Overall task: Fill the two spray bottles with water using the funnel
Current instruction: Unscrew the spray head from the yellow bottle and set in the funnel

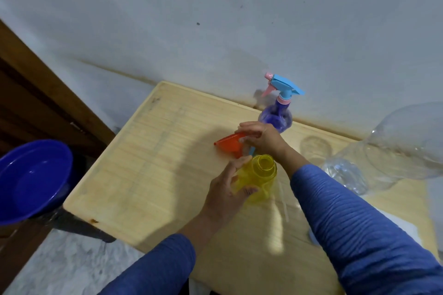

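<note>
Your left hand (227, 189) wrapped round uncapped yellow bottle (260, 179), right hand (261, 137) pinching orange funnel (231, 145), purple spray bottle (278, 112) standing behind on tabletop (148, 163).

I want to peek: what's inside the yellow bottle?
The yellow bottle has no top on; its see-through walls look empty. The left hand covers part of one side, so that part stays hidden.

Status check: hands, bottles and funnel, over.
Left hand steadying open yellow bottle; right hand on orange funnel, lying on table. Purple bottle capped, at the back. Clear water jug at right, nothing blocking.
</note>
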`<state>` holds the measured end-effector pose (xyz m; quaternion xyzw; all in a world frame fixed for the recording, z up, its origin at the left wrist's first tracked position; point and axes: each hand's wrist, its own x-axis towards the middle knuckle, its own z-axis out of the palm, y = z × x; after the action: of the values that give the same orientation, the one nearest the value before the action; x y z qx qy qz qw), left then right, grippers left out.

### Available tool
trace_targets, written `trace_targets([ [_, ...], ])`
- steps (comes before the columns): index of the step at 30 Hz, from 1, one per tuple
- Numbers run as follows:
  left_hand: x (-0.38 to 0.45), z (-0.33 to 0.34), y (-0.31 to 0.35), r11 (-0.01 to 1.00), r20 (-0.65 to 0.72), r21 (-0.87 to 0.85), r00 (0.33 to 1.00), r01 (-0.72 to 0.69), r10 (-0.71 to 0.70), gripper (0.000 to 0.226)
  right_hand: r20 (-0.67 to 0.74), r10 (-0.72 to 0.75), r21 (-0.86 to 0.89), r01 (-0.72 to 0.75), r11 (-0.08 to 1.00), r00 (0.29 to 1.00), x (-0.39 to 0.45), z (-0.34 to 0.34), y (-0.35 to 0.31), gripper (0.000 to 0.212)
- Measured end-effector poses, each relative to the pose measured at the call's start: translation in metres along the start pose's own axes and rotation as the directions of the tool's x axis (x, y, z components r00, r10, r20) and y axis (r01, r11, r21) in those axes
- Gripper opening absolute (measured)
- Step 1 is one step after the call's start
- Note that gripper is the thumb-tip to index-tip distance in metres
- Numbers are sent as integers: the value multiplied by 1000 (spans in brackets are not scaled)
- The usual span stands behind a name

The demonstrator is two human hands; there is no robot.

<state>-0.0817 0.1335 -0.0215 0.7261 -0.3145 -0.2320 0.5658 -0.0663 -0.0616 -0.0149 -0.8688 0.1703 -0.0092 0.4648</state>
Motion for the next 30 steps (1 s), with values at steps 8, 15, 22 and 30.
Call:
trace_targets([
  [8,-2,-1,-1,1000,2,-21,1000,9,-9,61,-271,39,297,45,954,962,-25,-24,-26,29],
  [15,-6,-3,6,1000,9,7,1000,26,-26,54,-544,-97,294,298,908,834,-83,-61,-85,33],
  [22,-9,-5,16,998,-26,62,1000,19,-17,56,-597,-172,208,358,910,784,-135,-56,-98,29],
  [30,-11,-3,18,999,-19,52,1000,-2,3,48,-583,-159,156,302,940,797,-154,-20,-70,26],
])
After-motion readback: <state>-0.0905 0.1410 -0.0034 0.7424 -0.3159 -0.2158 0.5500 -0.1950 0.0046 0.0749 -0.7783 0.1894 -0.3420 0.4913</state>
